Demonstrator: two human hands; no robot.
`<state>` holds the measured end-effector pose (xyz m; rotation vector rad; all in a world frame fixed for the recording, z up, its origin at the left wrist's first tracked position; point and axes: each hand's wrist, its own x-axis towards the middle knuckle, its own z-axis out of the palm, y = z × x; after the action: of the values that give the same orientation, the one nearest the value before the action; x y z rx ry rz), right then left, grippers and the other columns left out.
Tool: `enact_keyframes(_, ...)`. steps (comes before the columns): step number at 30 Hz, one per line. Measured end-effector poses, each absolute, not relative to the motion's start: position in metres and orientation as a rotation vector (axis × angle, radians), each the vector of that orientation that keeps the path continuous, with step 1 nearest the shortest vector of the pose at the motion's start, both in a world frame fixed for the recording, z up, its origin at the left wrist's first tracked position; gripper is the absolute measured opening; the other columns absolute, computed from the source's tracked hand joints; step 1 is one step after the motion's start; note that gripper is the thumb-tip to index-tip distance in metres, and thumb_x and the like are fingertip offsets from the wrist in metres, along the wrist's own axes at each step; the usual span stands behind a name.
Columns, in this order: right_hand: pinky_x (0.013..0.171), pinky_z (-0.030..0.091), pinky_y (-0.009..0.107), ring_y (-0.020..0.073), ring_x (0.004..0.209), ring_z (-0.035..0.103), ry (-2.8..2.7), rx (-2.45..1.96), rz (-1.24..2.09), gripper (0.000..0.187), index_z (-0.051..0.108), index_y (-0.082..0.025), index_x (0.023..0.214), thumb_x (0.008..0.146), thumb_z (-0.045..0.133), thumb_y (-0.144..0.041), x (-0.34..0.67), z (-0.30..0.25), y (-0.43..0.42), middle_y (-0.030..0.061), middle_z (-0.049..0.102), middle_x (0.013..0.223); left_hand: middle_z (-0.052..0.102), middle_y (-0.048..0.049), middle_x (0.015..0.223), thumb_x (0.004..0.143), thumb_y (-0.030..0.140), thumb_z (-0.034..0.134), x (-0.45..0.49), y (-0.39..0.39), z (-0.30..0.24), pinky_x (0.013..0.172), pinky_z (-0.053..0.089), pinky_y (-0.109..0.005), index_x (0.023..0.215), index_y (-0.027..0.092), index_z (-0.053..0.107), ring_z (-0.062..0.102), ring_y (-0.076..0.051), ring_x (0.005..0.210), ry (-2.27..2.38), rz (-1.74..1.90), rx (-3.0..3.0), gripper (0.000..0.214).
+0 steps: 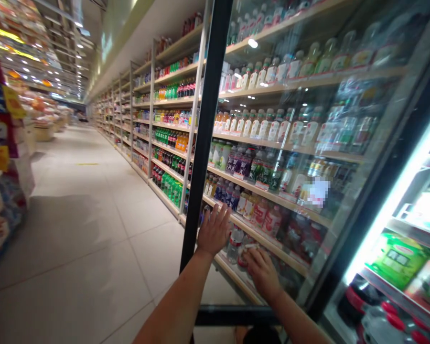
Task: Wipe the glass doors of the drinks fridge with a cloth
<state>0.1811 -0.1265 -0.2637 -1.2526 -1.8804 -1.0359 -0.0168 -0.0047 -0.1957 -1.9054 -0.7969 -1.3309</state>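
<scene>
A glass cooler door with a dark frame stands swung open in front of me. My left hand lies flat against its pane near the left frame edge, fingers spread. Lower and to the right, my right hand is at the same pane with its fingers bent and closed. Under those fingertips shows a small pale crumpled cloth, mostly hidden by the hand; its exact kind is hard to make out. Bottled drinks on shelves show through the glass behind both hands.
To the right is the lit cooler interior, with a green package and red-capped bottles. Long drink shelves run along the aisle. The tiled floor stretches ahead, and stacked goods stand at left.
</scene>
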Motion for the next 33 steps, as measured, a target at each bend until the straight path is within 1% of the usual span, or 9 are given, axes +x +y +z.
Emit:
enact_keyframes(3, 0.096, 0.054, 0.037, 0.0218, 0.110, 0.061, -1.924, -1.245, -1.016, 0.039, 0.070, -0.024, 0.121, 0.092, 0.050, -0.008, 0.189, -0.268, -0.129, 0.0062, 0.070, 0.116, 0.059, -0.0116, 0.145, 0.102, 0.034, 0.050, -0.017, -0.005, -0.195, 0.127, 0.011, -0.044, 0.141, 0.018, 0.060, 0.052, -0.028, 0.139, -0.802, -1.321, -1.899, 0.044)
enact_keyframes(9, 0.096, 0.051, 0.041, 0.0239, 0.109, 0.057, -1.542, -1.273, -1.081, 0.024, 0.071, -0.021, 0.115, 0.095, 0.059, -0.017, 0.206, -0.223, -0.122, 0.0098, 0.066, 0.116, 0.059, -0.0124, 0.145, 0.103, 0.034, 0.048, -0.016, -0.004, -0.195, 0.126, 0.014, -0.045, 0.141, 0.018, 0.060, 0.051, -0.029, 0.139, -0.806, -1.323, -1.904, 0.044)
enact_keyframes(11, 0.094, 0.052, 0.040, 0.0237, 0.107, 0.058, -1.551, -1.291, -1.075, 0.023, 0.070, -0.021, 0.114, 0.095, 0.057, -0.017, 0.203, -0.232, -0.124, 0.0098, 0.066, 0.116, 0.058, -0.0128, 0.147, 0.102, 0.033, 0.049, -0.016, -0.003, -0.196, 0.126, 0.014, -0.045, 0.143, 0.017, 0.059, 0.049, -0.029, 0.142, -0.798, -1.330, -1.907, 0.045)
enact_keyframes(15, 0.095, 0.052, 0.038, 0.0223, 0.107, 0.059, -1.796, -1.303, -1.017, 0.025, 0.070, -0.023, 0.113, 0.097, 0.053, -0.015, 0.200, -0.262, -0.131, 0.0070, 0.067, 0.114, 0.056, -0.0130, 0.149, 0.101, 0.032, 0.052, -0.016, -0.002, -0.199, 0.126, 0.015, -0.046, 0.147, 0.017, 0.054, 0.041, -0.029, 0.147, -0.794, -1.331, -1.915, 0.048)
enact_keyframes(17, 0.095, 0.053, 0.038, 0.0222, 0.107, 0.058, -1.796, -1.311, -1.001, 0.023, 0.069, -0.022, 0.112, 0.097, 0.053, -0.015, 0.203, -0.261, -0.132, 0.0073, 0.066, 0.113, 0.055, -0.0129, 0.149, 0.102, 0.033, 0.051, -0.016, -0.002, -0.199, 0.126, 0.014, -0.046, 0.148, 0.017, 0.053, 0.041, -0.029, 0.147, -0.797, -1.331, -1.922, 0.049)
enact_keyframes(21, 0.092, 0.053, 0.040, 0.0228, 0.104, 0.057, -1.562, -1.302, -1.038, 0.018, 0.070, -0.021, 0.109, 0.096, 0.058, -0.018, 0.206, -0.238, -0.127, 0.0092, 0.065, 0.111, 0.056, -0.0130, 0.149, 0.102, 0.033, 0.050, -0.016, -0.002, -0.198, 0.126, 0.014, -0.046, 0.147, 0.016, 0.054, 0.045, -0.030, 0.145, -0.795, -1.334, -1.919, 0.048)
enact_keyframes(23, 0.091, 0.053, 0.040, 0.0230, 0.104, 0.058, -1.528, -1.298, -1.044, 0.020, 0.069, -0.021, 0.111, 0.095, 0.058, -0.018, 0.201, -0.238, -0.126, 0.0096, 0.065, 0.111, 0.056, -0.0129, 0.149, 0.102, 0.033, 0.051, -0.016, -0.002, -0.198, 0.126, 0.015, -0.046, 0.148, 0.016, 0.053, 0.045, -0.030, 0.144, -0.795, -1.331, -1.921, 0.049)
enact_keyframes(29, 0.089, 0.055, 0.035, 0.0207, 0.100, 0.062, -1.823, -1.277, -0.913, 0.031, 0.070, -0.025, 0.114, 0.095, 0.051, -0.011, 0.181, -0.266, -0.129, 0.0065, 0.068, 0.109, 0.055, -0.0126, 0.149, 0.102, 0.033, 0.051, -0.016, -0.002, -0.198, 0.126, 0.016, -0.046, 0.147, 0.016, 0.054, 0.041, -0.030, 0.147, -0.784, -1.343, -1.905, 0.048)
enact_keyframes(33, 0.093, 0.055, 0.039, 0.0220, 0.105, 0.061, -1.667, -1.280, -0.922, 0.032, 0.067, -0.024, 0.122, 0.096, 0.053, -0.014, 0.169, -0.251, -0.117, 0.0090, 0.066, 0.115, 0.054, -0.0135, 0.150, 0.102, 0.031, 0.051, -0.017, -0.003, -0.197, 0.127, 0.013, -0.047, 0.145, 0.013, 0.055, 0.030, -0.030, 0.152, -0.752, -1.343, -1.881, 0.047)
